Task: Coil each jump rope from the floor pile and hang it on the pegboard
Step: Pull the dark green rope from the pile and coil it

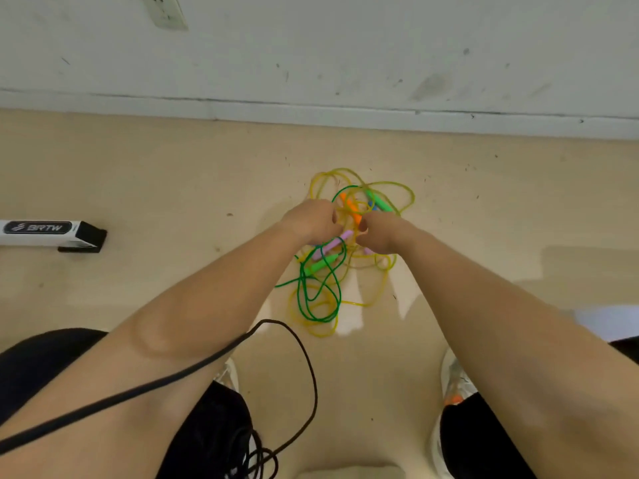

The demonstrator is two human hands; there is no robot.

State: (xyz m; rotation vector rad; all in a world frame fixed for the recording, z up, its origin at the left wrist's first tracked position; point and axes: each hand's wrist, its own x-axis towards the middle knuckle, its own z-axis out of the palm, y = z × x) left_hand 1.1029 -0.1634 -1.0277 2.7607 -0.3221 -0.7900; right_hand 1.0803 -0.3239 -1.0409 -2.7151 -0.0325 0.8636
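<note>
A tangled pile of jump ropes [345, 250] lies on the beige floor near the wall. Yellow cords [397, 188] and a green cord [321, 295] loop through it. Green handles [378, 200], an orange handle [351, 207] and a pink handle [333, 243] stick out of the tangle. My left hand [311, 219] and my right hand [383, 231] reach down into the middle of the pile, fingers curled among the yellow cords beside the orange and pink handles. What each finger holds is hidden. No pegboard is in view.
The white wall and baseboard [311, 112] run across just behind the pile. A white and black bar marked BRTW [52, 233] lies on the floor at the left. A black cable [301, 357] hangs from me over my knees. My shoes [453, 382] flank the floor below the pile.
</note>
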